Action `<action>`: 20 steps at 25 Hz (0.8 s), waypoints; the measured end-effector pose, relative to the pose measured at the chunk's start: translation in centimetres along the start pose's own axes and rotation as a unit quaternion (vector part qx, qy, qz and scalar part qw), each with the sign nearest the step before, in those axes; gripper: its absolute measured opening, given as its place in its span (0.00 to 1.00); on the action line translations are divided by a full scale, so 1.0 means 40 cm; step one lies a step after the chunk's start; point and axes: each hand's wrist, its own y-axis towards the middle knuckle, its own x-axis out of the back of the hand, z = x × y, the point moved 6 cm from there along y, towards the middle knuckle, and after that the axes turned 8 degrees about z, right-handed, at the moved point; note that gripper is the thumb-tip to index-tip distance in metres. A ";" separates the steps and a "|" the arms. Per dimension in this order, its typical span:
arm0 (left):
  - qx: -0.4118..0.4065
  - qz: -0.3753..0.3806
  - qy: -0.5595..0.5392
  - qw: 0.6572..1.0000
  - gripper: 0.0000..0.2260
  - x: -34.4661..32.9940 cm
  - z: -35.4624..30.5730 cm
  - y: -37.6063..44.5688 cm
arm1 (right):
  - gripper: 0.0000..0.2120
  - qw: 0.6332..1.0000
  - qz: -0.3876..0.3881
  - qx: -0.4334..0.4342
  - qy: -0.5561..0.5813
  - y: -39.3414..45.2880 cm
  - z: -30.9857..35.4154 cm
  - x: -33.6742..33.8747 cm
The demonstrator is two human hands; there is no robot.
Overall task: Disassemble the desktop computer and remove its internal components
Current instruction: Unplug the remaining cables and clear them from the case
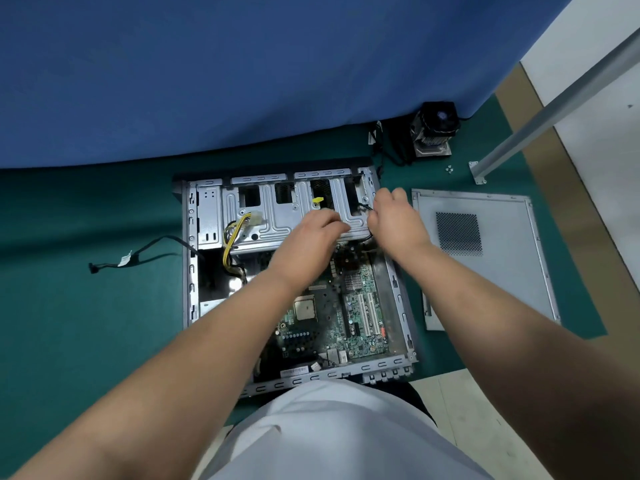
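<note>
Open computer case [194, 271] at frame centre; left hand [308, 237] curled at drive cage [277, 216] edge, grip unclear; right hand [394, 220] pinching thin black cable [363, 206] upper right. Risk: hard tug tearing connector, knuckles scraping sharp metal
</note>
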 end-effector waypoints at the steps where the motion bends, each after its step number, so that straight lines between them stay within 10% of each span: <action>1: 0.000 -0.020 0.022 1.000 0.17 0.015 0.021 -0.025 | 0.10 1.000 0.003 0.016 0.009 -0.007 -0.007 -0.002; 12: 0.039 0.042 0.171 0.984 0.27 0.040 0.199 -0.309 | 0.33 0.992 -0.033 0.076 -0.093 -0.238 -0.032 -0.169; 20: 0.105 0.016 0.193 0.975 0.29 0.031 0.215 -0.333 | 0.27 0.988 -0.078 0.069 -0.111 -0.240 -0.035 -0.175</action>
